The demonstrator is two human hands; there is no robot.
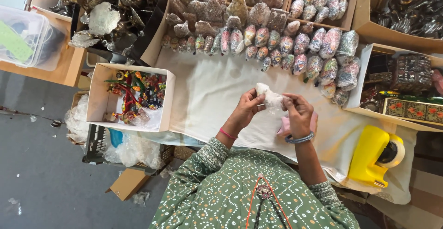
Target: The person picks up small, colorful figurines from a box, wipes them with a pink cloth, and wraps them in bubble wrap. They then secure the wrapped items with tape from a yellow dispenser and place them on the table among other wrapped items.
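Observation:
Both my hands hold a small white wrapped bundle (271, 99) just above the cream cloth (217, 95) on the table. My left hand (249, 106) grips its left end with the fingers curled. My right hand (297, 111) pinches its right end; a grey bangle sits on that wrist. A pink object (285, 126) lies on the cloth under my right hand, mostly hidden. Rows of bubble-wrapped colourful pieces (295, 49) lie beyond my hands.
A white cardboard box (99, 97) of colourful small figures stands at the left. A yellow tape dispenser (371, 157) sits at the right. Boxes of wrapped and metal items line the far side. A patterned box (413, 110) lies at far right. A plastic tub (23, 37) rests on a wooden shelf.

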